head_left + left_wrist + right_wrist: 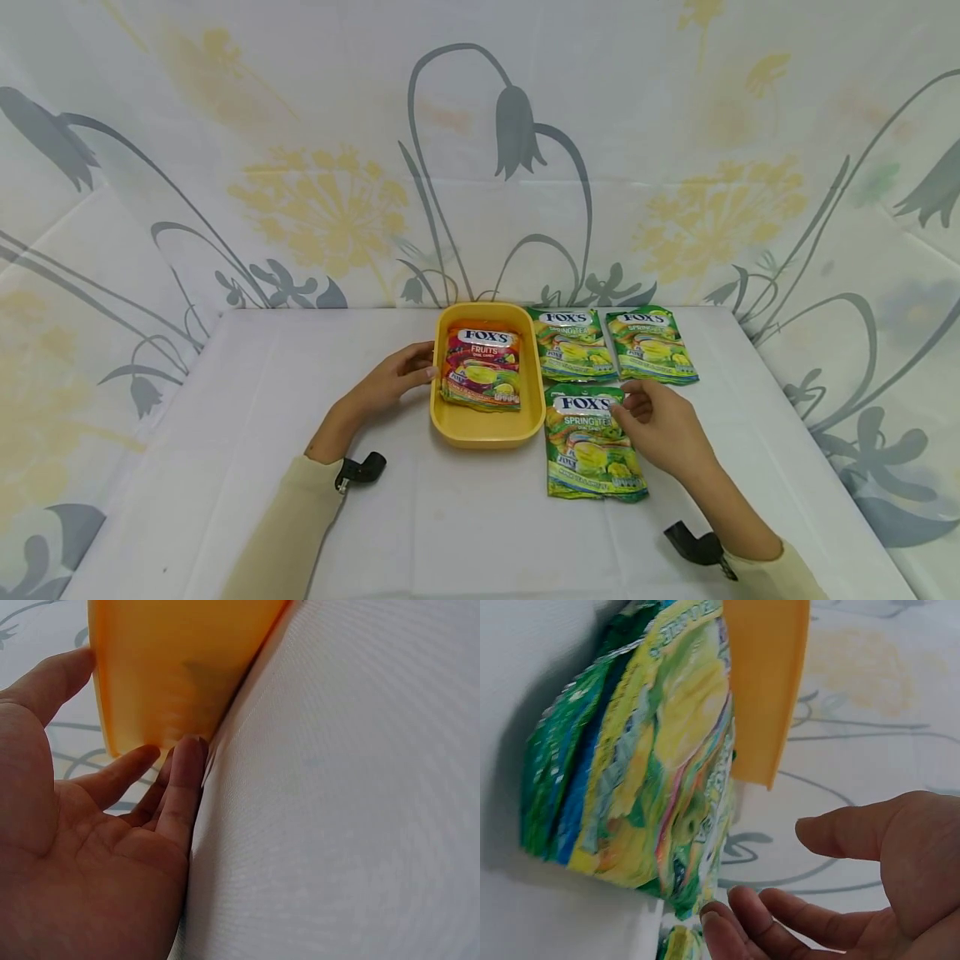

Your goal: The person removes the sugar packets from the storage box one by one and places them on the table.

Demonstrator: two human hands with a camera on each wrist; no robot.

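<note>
- A white surface (pixel 450 533) runs back to a flower-printed backdrop (pixel 225 50), seen through my head camera.
- The front green packet (pixel 592 450) lies face up just beside the yellow tray (pixel 487 429); I judge it light, pliable and slick, its contents likely to shift, so I would pinch its top edge or a side.
- At its upper right corner, my right grip (pixel 663 425) is released; whether the fingertips touch the wrapper, I cannot tell.
- My left grip (pixel 390 379) is released too, fingertips against the tray's left side; the tray looks light and stiff, best held by its rim.
- Inside the tray lies a red packet (pixel 482 371); to its right, a middle green packet (pixel 572 346) and a far-right green packet (pixel 651 346).
- Only the right wrist view shows the thumb clear of the wrapper and layered edges beneath, perhaps several bags; only the head view shows the tray's contents.
</note>
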